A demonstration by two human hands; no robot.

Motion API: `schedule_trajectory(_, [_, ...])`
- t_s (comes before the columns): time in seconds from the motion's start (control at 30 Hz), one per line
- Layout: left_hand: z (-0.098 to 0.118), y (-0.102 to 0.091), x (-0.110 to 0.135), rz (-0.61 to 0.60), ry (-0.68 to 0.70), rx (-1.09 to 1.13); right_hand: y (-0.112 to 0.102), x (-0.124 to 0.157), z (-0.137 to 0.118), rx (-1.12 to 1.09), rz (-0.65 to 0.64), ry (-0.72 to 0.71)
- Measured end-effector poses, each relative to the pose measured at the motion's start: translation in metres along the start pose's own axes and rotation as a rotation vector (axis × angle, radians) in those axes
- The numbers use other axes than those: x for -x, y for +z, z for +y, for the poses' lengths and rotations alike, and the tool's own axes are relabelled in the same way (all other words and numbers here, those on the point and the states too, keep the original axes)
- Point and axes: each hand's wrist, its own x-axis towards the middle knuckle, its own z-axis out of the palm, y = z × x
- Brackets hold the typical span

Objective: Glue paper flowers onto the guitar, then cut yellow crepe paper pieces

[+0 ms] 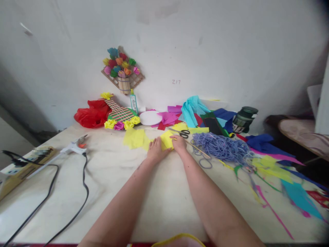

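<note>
While both hands, left [156, 150] and right [178, 143], press flat, yellow paper [166, 140] lies pinned beneath their fingertips.

— Where are the hands?
— Centre of the frame: left hand [156, 151] and right hand [178, 142] side by side on a paper sheet [167, 139] lying on the surface [159, 199].
— Behind them?
— Scissors [181, 132] just behind the sheet. Further back, by the wall [205, 51], a plate [150, 117] and a glue bottle [133, 102], with a bag [92, 114] to their left.
— Right side?
— A heap of cord [218, 145] just right of the right hand, a jar [244, 119] behind it, and paper scraps [269, 166] spread toward the right edge.
— Left?
— A glue gun [74, 146] at middle left, its cable [84, 185] running to the lower left, and a power strip [15, 168] at the left edge.
</note>
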Motion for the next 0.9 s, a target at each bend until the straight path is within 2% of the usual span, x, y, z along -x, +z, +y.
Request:
schedule_trajectory(0.1, [0.000, 0.004, 0.001, -0.037, -0.015, -0.087, -0.004, 0.003, 0.001, 0.367, 0.046, -0.108])
schedule_trajectory(0.2, [-0.002, 0.006, 0.002, -0.044, -0.005, -0.155, -0.004, 0.009, -0.003, 0.535, 0.099, -0.280])
schedule_trajectory(0.37, [-0.009, 0.005, 0.002, -0.053, 0.031, -0.235, -0.005, 0.021, -0.017, 0.689, -0.023, -0.386])
schedule_trajectory(0.57, [-0.010, 0.002, 0.002, -0.116, 0.030, -0.314, -0.007, 0.030, -0.029, 0.810, -0.144, -0.331])
schedule_trajectory(0.67, [-0.009, 0.001, 0.002, -0.123, 0.049, -0.334, -0.006, 0.031, -0.029, 0.798, -0.157, -0.296])
schedule_trajectory(0.77, [-0.009, 0.001, 0.003, -0.124, 0.048, -0.317, -0.009, 0.026, -0.027, 0.743, -0.078, -0.261])
schedule_trajectory(0.9, [-0.008, 0.001, 0.004, -0.129, 0.048, -0.279, -0.029, 0.014, -0.013, 0.631, 0.180, -0.121])
